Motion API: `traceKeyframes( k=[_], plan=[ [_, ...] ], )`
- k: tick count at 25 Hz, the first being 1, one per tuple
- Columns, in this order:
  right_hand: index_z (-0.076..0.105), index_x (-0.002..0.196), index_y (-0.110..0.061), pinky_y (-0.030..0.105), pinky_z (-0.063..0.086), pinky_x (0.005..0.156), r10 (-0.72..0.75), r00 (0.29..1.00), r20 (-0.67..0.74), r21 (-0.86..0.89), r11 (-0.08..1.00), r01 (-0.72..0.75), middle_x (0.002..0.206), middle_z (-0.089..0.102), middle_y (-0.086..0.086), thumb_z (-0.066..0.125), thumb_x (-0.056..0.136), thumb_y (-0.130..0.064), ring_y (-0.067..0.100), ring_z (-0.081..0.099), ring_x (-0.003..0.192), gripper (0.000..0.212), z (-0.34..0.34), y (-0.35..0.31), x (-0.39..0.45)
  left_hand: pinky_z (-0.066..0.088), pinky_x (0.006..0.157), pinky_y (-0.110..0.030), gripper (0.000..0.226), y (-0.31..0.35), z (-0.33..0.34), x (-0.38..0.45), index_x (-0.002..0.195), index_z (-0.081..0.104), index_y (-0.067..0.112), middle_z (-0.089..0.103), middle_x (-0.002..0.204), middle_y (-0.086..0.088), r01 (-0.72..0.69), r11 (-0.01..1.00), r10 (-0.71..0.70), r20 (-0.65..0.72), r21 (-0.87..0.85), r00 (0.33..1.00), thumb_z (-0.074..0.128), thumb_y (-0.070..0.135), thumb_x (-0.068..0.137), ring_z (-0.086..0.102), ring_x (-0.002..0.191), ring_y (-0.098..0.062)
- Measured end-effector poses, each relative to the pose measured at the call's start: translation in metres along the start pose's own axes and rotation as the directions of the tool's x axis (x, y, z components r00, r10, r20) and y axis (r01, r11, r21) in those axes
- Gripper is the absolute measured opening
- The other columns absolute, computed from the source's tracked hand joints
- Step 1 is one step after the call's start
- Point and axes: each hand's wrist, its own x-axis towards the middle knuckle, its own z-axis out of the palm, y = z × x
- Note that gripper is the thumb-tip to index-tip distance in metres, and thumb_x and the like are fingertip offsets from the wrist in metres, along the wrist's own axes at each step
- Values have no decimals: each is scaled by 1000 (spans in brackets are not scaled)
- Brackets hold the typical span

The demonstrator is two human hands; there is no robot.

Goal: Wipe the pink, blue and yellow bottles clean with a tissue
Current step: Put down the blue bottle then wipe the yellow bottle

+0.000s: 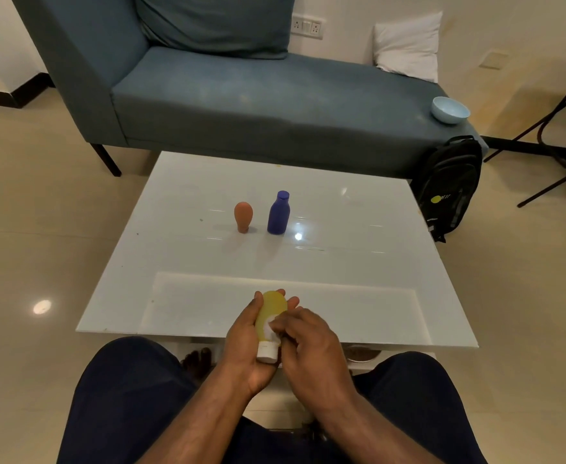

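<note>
Left hand (246, 339) grips yellow bottle (270, 314) above table edge (442, 343), cap toward the body. Right hand (308, 343) pinches tissue (269, 328) against it. Best: rotate bottle, wipe neck too. Pink (243, 216), blue (278, 213) stand mid-table.

Two bottles (261, 214) stand side by side mid-table (358, 209); a sofa (241, 105) sits behind.

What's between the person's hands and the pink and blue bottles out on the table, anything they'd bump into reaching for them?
Nothing visible. The pink bottle and blue bottle stand apart on the white table, with bare tabletop between them and the hands. Both hands are occupied, though: the left hand holds the yellow bottle.
</note>
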Motion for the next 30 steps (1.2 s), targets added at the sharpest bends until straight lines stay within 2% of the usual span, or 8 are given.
traceKeyframes(
  k=[5,8,11,14,17,23,27,30],
  plan=[
    [73,92,-27,10,47,77,123,992,-27,200,973,-115,92,66,-20,62,81,2,1,62,93,32,-7,-2,-5,52,93,-47,50,3,0,3,133,61,9,70,125,-17,-50,999,50,-23,-3,999,49,44,100,64,118,-32],
    [72,90,-26,10,47,77,183,979,-92,219,963,-159,93,66,-19,63,84,-4,-2,60,92,24,-11,2,18,59,78,-43,46,-1,-1,1,129,64,10,72,121,-16,-28,997,31,-33,66,999,50,44,101,71,106,-29],
    [69,87,-31,13,49,76,245,964,-100,245,945,-215,90,65,-20,64,84,-9,-3,59,90,23,-11,3,35,58,83,-46,47,-1,-1,2,131,62,10,69,128,-18,-15,996,18,-38,85,999,48,43,102,65,119,-32],
    [69,85,-35,14,49,75,284,956,-69,276,927,-256,91,66,-19,64,82,-7,-1,61,90,29,-5,0,20,59,78,-44,47,0,-4,4,129,62,7,73,119,-16,-45,998,48,-65,35,997,44,42,104,70,103,-30],
    [73,89,-31,15,49,74,276,961,14,267,925,-269,90,67,-16,64,81,-5,3,62,89,28,-2,0,-8,54,87,-50,43,2,-4,9,126,61,7,77,109,-13,-120,992,117,-87,-30,989,41,39,105,70,106,-29],
    [72,94,-31,38,57,82,419,905,72,416,812,-410,94,71,-12,68,84,-17,8,67,88,18,-12,22,-1,62,73,-48,44,5,-3,9,135,58,11,75,113,-12,-126,991,121,-111,-42,986,50,39,102,74,101,-28],
    [69,96,-33,26,54,79,352,936,-12,319,889,-330,96,67,-17,65,86,-18,2,62,90,18,-17,15,5,63,66,-52,47,7,-6,10,146,43,22,55,135,-20,-171,982,159,-134,-81,978,50,8,102,68,106,-38],
    [70,95,-26,16,50,74,206,976,-66,201,961,-190,93,65,-17,64,86,-11,1,60,89,19,-13,9,6,57,75,-64,31,12,-11,19,135,47,13,44,148,-30,-154,980,133,-159,-126,978,48,11,104,64,116,-43]
  ],
)
